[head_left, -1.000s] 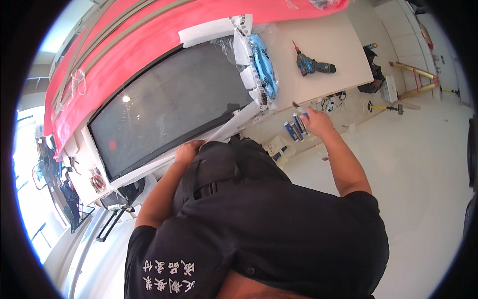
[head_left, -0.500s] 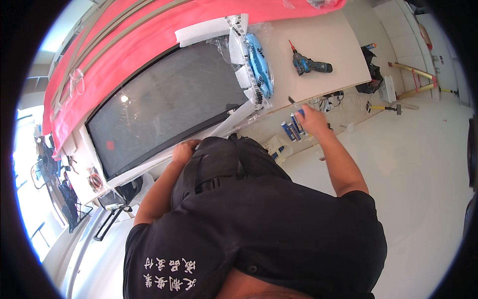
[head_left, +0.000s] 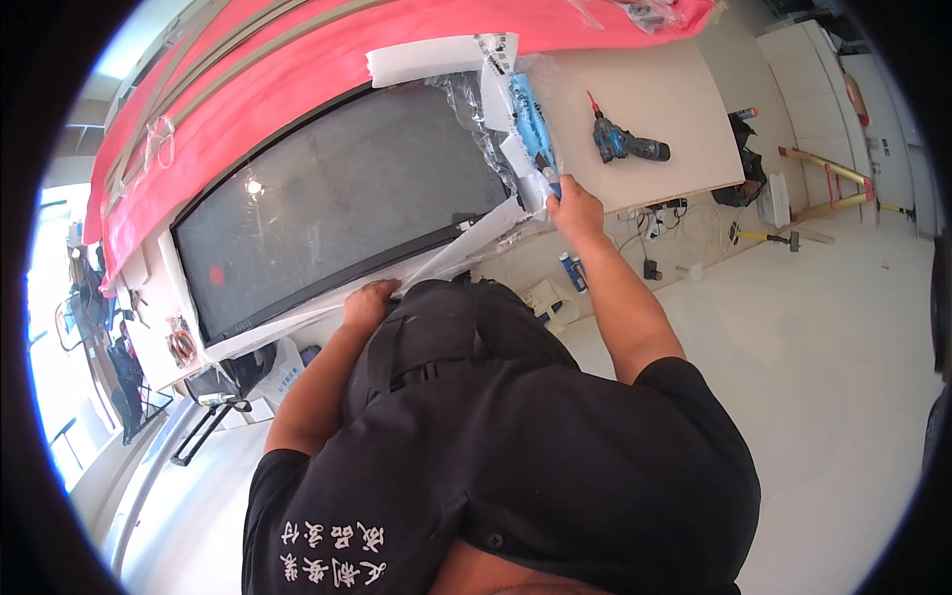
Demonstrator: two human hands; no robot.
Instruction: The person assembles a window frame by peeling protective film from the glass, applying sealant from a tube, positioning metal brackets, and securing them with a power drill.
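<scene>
Head view | right hand (head_left: pixel 579 212) wrapped around blue-handled tool (head_left: pixel 553 186) | left hand (head_left: pixel 369 303) at near edge of desk (head_left: pixel 684 89), grip unclear | dark panel (head_left: pixel 347 203) lying along that edge: probably heavy, stiff, fragile; best gripped by framed long sides

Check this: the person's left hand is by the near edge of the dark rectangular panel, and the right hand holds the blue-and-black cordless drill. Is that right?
Not quite: the head view shows the right hand holding a slim blue-handled tool; the blue-and-black cordless drill lies on the pale tabletop. The left hand is where you say.
</scene>
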